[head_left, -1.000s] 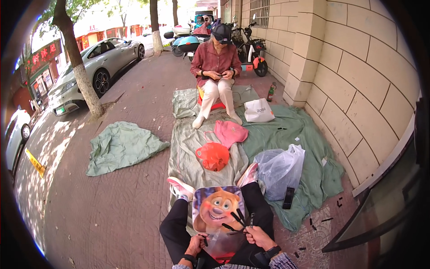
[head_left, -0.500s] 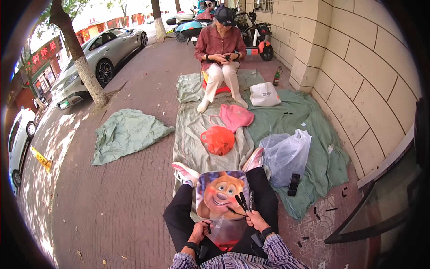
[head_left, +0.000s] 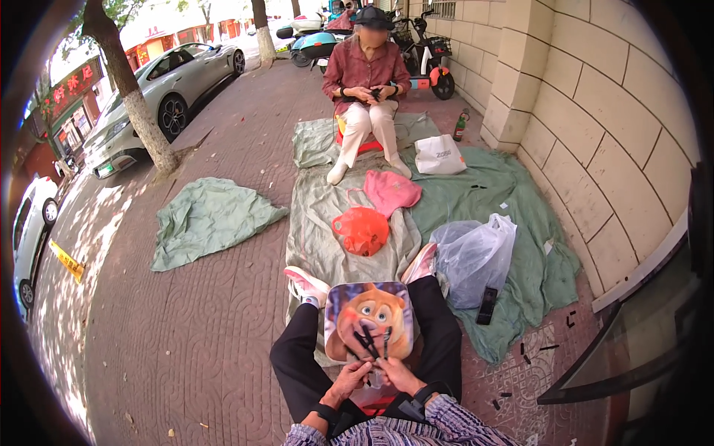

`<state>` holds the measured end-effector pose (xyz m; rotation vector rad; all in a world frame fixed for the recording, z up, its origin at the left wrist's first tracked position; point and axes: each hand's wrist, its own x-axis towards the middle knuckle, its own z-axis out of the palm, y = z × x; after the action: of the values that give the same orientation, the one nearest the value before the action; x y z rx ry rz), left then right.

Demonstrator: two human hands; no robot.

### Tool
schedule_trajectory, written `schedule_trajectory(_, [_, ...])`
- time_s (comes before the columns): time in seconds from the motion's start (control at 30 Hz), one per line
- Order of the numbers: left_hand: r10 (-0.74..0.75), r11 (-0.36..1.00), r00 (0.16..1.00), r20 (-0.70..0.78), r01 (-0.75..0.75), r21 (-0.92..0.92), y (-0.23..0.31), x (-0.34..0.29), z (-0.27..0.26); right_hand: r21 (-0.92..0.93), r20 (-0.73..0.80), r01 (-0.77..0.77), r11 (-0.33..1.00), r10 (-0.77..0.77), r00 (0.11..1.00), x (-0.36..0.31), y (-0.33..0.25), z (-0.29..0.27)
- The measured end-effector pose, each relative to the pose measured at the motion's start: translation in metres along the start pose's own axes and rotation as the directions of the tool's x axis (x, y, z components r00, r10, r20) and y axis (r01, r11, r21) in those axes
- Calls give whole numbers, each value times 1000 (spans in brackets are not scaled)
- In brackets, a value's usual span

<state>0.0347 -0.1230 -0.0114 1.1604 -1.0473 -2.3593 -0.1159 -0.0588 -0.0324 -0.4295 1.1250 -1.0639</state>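
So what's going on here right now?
The person sits on a green sheet on the pavement, a cartoon-face cushion on their lap. Both hands, left hand and right hand, hold thin dark strips over it. Another person sits opposite, handling something small. Bags lie between them.

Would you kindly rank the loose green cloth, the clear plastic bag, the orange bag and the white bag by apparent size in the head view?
1. Green cloth
2. Clear bag
3. Orange bag and white bag: look alike, and the white one lies farther off, so unranked.
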Motion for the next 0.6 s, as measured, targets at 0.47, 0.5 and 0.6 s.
schedule_trajectory(0.47, [64,998,985,161,-62,-14,24,-25,-7,17,432,-266,964,233,871,-41,-33,35])
schedule_trajectory(0.5, [71,997,985,155,-69,-15,18,-23,-12,11,437,-266,964,235,868,-44,-36,41])
schedule_trajectory(0.6, [64,993,995,73,-71,91,35,-35,3,-193,303,-168,967,221,927,-46,-41,47])
